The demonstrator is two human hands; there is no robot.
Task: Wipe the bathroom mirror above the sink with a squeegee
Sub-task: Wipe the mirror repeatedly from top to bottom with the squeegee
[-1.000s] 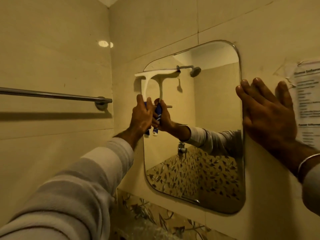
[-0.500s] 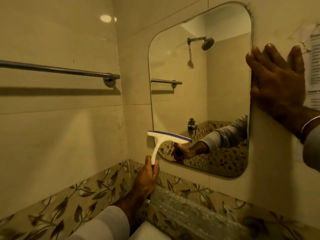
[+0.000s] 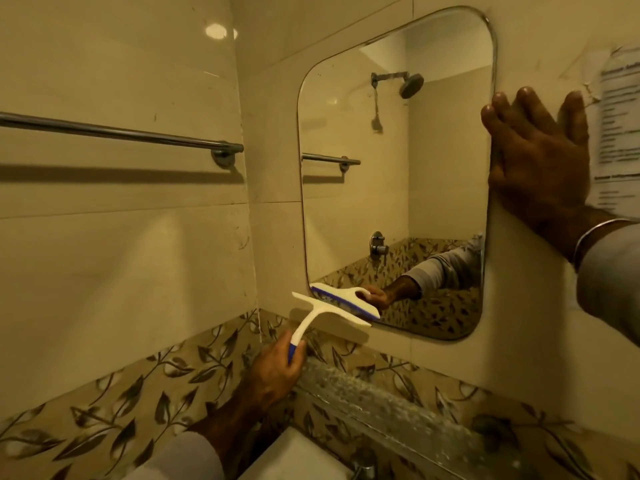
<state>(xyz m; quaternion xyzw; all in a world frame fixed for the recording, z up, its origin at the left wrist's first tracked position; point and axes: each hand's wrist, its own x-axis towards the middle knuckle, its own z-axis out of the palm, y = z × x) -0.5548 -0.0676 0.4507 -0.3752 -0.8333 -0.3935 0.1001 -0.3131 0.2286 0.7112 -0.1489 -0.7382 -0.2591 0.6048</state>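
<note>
One mirror (image 3: 398, 174) hangs on the tiled wall, rounded at its corners, and one squeegee (image 3: 329, 311) is at work on it, white with a blue end to its handle. Two hands are up. The left hand (image 3: 273, 375) reaches in from below, its grip clenched around the squeegee's handle, wrist bent upward, the sleeve showing near the bottom edge. The squeegee's blade lies tilted across the mirror's lower left corner, its right end lower than its left, and its reflection meets it in the glass. The right hand (image 3: 540, 161) is spread flat and released, holding nothing, palm against the wall just beside the mirror's right edge, fingertips up and touching the rim; one thin bracelet (image 3: 595, 233) circles the wrist above a grey cuff. One towel rail (image 3: 121, 133) runs along the left wall, and one printed paper notice (image 3: 620, 133) is stuck to the wall at the far right, partly behind the hand. One white sink (image 3: 301, 455) edge shows below.
</note>
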